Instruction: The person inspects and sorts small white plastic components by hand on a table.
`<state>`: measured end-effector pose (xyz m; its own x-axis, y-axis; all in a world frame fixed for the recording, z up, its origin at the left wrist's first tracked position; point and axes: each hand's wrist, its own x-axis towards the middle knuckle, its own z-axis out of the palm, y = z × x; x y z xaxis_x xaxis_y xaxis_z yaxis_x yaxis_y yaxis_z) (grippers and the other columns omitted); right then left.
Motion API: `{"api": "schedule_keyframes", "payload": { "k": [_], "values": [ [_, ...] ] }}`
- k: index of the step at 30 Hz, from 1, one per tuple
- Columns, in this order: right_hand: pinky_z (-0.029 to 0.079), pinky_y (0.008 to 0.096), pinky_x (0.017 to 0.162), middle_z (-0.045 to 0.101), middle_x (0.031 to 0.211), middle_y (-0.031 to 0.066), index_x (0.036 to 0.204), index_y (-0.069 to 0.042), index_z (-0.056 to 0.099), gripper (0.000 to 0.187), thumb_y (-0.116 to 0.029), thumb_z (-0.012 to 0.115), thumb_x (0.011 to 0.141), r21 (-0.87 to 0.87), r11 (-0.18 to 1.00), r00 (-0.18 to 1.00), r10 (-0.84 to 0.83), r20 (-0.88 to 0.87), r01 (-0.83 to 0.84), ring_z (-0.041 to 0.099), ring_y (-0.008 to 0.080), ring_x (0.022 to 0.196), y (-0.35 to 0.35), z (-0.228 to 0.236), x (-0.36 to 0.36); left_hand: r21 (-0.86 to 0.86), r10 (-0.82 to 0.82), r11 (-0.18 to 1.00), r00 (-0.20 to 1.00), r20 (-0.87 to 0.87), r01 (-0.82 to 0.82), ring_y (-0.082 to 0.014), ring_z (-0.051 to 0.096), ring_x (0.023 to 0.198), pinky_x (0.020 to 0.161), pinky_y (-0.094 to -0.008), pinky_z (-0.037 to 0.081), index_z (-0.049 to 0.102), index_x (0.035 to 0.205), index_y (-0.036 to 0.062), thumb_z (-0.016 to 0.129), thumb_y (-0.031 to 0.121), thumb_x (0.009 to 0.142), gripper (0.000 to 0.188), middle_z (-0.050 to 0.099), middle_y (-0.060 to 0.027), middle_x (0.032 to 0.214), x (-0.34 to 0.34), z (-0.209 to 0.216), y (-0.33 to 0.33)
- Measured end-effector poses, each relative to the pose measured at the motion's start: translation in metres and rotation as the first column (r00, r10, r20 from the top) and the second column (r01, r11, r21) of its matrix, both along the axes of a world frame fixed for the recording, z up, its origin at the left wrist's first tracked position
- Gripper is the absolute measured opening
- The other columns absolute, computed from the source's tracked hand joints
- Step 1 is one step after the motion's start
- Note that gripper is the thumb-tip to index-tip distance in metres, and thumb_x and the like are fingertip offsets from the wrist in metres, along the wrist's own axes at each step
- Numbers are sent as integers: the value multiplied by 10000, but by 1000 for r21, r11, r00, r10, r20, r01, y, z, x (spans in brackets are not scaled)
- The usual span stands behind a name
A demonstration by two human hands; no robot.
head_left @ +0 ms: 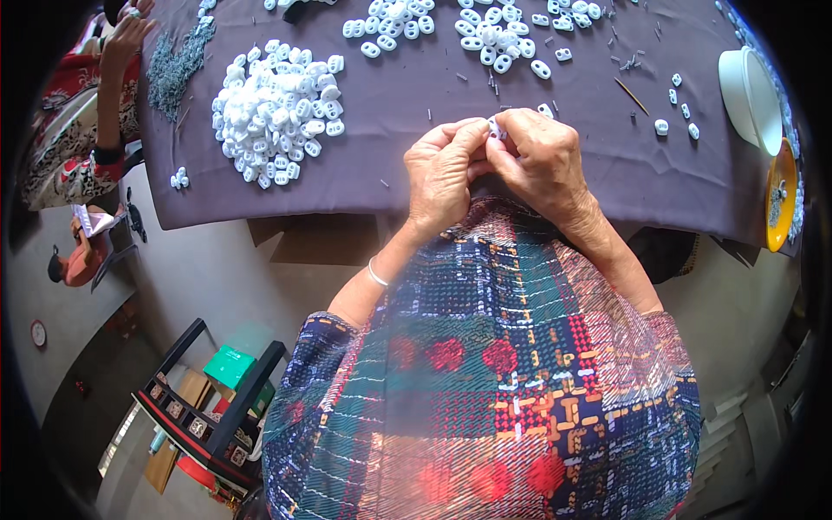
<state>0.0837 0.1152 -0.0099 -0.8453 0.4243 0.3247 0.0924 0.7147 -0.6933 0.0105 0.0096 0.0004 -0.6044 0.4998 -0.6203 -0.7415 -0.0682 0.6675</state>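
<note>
My left hand (444, 172) and my right hand (544, 160) meet over the table's near edge, both closed, fingertips pinched together. Between the fingertips is a small white plastic cord lock (497, 129), mostly covered by the fingers. Just past my right fingers lies another white two-hole piece (545, 110). Beyond my hands sits a cluster of white two-hole cord locks (501, 42). To the left of my left hand rises a large heap of similar white pieces (276, 113). Tiny grey metal springs or pins (492, 87) are scattered on the cloth.
A dark cloth (373, 156) covers the table. On the right are a thin brown stick (632, 96), a white tub (747, 100) and a yellow dish (781, 198). A grey pile of small metal parts (178, 65) lies far left, near another person's hand (130, 33).
</note>
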Motion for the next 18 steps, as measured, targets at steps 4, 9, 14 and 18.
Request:
{"api": "schedule_keyframes", "payload": {
  "k": [4,9,14,18],
  "values": [
    [457,386,550,529,647,133,692,-18,492,120,-82,593,692,5,1000,1000,-7,-9,7,554,297,598,-2,0,-1,-8,15,1000,1000,-14,-15,-118,619,673,578,-223,539,600,906,-27,612,86,839,132,636,-82,793,0,0,1],
    [458,380,570,527,668,134,715,-15,495,122,-71,600,688,33,999,999,4,-32,-3,552,296,624,-4,-4,-2,-12,26,1000,999,-33,-27,-110,614,662,576,-222,539,603,903,-23,610,83,841,123,634,-74,785,0,-2,0],
    [455,378,565,509,656,130,717,-17,489,122,-58,600,686,42,999,999,30,-45,-28,541,294,616,-3,-5,-1,-3,20,1000,999,-45,-21,-105,611,657,575,-220,537,607,895,-17,610,81,840,112,633,-69,776,0,-2,0],
    [449,378,557,500,655,125,714,-15,486,117,-41,595,681,74,997,996,6,-87,1,531,294,605,-8,-6,-3,-8,38,999,996,-76,-39,-97,604,648,572,-214,532,610,894,-16,615,80,838,112,631,-62,769,1,-5,0]
  ]
}}
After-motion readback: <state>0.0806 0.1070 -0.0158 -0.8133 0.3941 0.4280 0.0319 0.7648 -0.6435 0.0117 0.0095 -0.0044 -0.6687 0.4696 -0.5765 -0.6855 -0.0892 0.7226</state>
